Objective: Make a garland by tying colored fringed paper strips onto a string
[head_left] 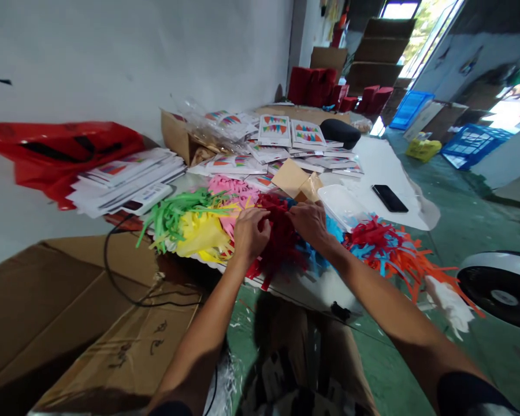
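Note:
A dark red fringed tissue-paper tassel (279,237) lies in front of me at the table's near edge, its strips hanging over. My left hand (251,232) is at its left side, thumb and fingers closed on the paper. From the right, my right hand (309,222) grips its upper part with curled fingertips, partly hidden. Left of my hands lie yellow (203,234), green (177,214) and pink fringed paper (231,190). Blue fringed paper (318,254) sits under my right wrist, and a red, blue and orange bundle (385,245) spreads farther right.
Printed packets (275,132) are piled at the back, beside a stack of white cards (130,179). A phone (390,198) and a clear plastic tray (340,202) lie right. A fan (500,289) stands far right; a large carton (125,323) is below left.

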`<state>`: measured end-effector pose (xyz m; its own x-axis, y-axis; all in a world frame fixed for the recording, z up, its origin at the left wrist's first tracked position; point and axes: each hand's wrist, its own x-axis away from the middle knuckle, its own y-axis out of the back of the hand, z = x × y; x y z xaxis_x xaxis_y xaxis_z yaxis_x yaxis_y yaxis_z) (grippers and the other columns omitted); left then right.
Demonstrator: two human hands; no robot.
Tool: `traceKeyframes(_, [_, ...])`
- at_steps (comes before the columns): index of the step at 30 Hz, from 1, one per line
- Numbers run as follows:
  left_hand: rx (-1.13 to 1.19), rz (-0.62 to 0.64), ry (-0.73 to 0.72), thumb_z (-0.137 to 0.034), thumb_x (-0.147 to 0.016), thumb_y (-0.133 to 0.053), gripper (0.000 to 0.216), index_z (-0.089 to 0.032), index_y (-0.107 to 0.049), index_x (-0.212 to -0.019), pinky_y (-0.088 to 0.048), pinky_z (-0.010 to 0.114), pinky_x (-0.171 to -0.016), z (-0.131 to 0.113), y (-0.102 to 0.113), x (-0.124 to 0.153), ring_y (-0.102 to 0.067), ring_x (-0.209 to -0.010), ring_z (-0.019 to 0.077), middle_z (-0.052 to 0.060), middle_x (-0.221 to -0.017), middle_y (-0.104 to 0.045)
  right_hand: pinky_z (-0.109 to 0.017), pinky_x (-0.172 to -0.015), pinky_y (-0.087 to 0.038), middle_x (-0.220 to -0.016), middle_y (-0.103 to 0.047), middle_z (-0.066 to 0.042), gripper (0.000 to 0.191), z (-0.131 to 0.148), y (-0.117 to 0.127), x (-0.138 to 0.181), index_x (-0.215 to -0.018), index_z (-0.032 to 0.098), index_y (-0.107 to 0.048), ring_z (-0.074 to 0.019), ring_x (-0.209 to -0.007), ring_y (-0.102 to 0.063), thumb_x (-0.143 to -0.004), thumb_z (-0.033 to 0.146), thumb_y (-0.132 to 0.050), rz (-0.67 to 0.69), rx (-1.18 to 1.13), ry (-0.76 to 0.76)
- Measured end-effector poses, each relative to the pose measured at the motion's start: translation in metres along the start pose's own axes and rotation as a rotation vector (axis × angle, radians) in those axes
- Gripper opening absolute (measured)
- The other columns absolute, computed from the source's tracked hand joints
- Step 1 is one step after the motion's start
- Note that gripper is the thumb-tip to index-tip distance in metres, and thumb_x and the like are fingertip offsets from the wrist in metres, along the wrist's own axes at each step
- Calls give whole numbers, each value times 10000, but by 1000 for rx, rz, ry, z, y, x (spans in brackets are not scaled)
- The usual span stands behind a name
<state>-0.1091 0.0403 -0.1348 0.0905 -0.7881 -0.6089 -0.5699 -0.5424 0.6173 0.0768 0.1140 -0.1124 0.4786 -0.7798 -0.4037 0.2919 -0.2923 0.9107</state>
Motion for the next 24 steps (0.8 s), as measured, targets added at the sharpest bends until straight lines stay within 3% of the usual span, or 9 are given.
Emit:
traceKeyframes(4, [21,-79,54,-98,-875,-595,264,-230,-786,-1001,-502,405,-1080,-1,9,4,-690,-1098,235,47,-1081,-798,-422,-906,-368,-890,-756,-117,307,5,7,1,-791,202,-784,-274,-953,-645,-1006,255,-572,-9,-22,28])
traceKeyframes(8, [19,-114,110,-75,-859,-594,268,-234,-790,-949,-507,402,-1049,0,15,5,-693,-1044,236,41,-1034,-802,-396,-905,-376,-1006,-776,-81,196,8,11,0,-922,239,-809,-261,-996,-668,-984,258,-624,-66,-189,-65])
traceKeyframes(12, [31,-92,106,-89,-868,-602,249,-233,-792,-939,-505,385,-1024,0,17,6,-689,-1032,233,41,-1020,-801,-349,-847,-433,-973,-786,-52,118,6,10,-1,-927,230,-795,-228,-934,-688,-940,292,-696,-109,-310,-141])
traceKeyframes(16, [-86,2,51,-252,-891,-686,299,-241,-759,-1181,-462,449,-1063,-2,15,2,-638,-1172,297,78,-1197,-766,-339,-829,-488,-942,-795,-51,108,5,8,0,-909,222,-783,-219,-874,-703,-932,279,-694,-97,-419,-125])
traceKeyframes(19, [-218,48,33,-286,-848,-736,523,-257,-668,-1366,-402,522,-1103,-1,13,-10,-558,-1291,366,116,-1344,-699,-332,-848,-507,-956,-796,-47,98,5,9,4,-905,225,-779,-216,-889,-716,-927,256,-689,-67,-498,-74])
traceKeyframes(24, [-172,-88,157,-238,-904,-627,312,-267,-739,-1195,-405,492,-1085,15,20,-58,-606,-1197,329,95,-1196,-748,-310,-833,-509,-954,-777,-51,125,7,13,12,-908,217,-779,-198,-871,-708,-945,264,-669,-27,-560,55])
